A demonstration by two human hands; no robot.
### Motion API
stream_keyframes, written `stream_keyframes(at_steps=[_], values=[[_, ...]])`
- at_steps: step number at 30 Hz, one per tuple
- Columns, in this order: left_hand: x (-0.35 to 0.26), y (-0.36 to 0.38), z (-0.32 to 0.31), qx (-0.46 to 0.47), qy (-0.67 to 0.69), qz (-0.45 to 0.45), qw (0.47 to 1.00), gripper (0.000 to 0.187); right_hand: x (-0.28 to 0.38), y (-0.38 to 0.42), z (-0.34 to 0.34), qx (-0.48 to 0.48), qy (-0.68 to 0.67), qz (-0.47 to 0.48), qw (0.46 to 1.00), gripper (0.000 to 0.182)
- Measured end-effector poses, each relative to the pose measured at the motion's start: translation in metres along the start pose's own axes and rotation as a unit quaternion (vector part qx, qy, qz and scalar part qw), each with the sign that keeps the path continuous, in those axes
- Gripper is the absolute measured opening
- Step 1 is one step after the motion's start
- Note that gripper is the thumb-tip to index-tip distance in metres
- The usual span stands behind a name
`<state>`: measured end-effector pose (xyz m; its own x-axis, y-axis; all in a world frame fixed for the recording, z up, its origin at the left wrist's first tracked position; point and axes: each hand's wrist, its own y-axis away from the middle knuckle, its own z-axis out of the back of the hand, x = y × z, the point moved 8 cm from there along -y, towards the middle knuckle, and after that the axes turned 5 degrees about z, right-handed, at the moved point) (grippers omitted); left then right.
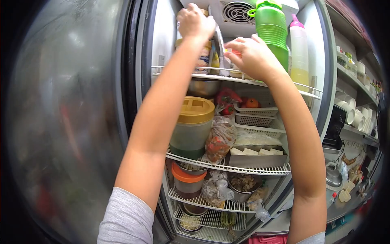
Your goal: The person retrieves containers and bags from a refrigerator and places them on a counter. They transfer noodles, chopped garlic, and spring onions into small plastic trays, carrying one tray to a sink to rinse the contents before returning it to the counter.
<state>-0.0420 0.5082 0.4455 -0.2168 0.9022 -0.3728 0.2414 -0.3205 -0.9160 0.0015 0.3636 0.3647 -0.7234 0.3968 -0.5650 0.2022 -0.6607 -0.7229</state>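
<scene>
My left hand point(196, 22) is raised to the top shelf of an open fridge, its fingers curled at the upper left. What they hold, if anything, is hidden. Just below it stands a labelled jar point(204, 59), with an upright flat packet point(219, 38) beside it. On the same shelf my right hand point(254, 56) bends its fingers around a small container with red and yellow on it point(235, 53), mostly covered by the hand. Immediately behind the right hand is a green ribbed bottle point(271, 30). A squeeze bottle with a pink cap point(299, 53) stands further right.
The wire shelf's front rail point(292, 86) crosses below my hands. Lower shelves hold a yellow-lidded tub point(192, 128), bagged food point(220, 138), baskets point(256, 120), a metal tray of white blocks point(258, 159) and an orange-lidded tub point(189, 183). A door point(69, 122) fills the left.
</scene>
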Motion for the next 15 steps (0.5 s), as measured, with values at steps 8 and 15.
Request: stream_keyframes(at_steps=[8,15], values=[[0.032,-0.056,-0.052,0.150,-0.078,-0.026,0.985,0.097,-0.008,0.007,0.005,-0.091,-0.061,-0.013,0.994,0.028],[-0.003,-0.046,0.036,-0.065,0.013,-0.075,0.995,0.062,-0.008,0.005,0.005,-0.054,-0.055,-0.039,0.996,0.031]])
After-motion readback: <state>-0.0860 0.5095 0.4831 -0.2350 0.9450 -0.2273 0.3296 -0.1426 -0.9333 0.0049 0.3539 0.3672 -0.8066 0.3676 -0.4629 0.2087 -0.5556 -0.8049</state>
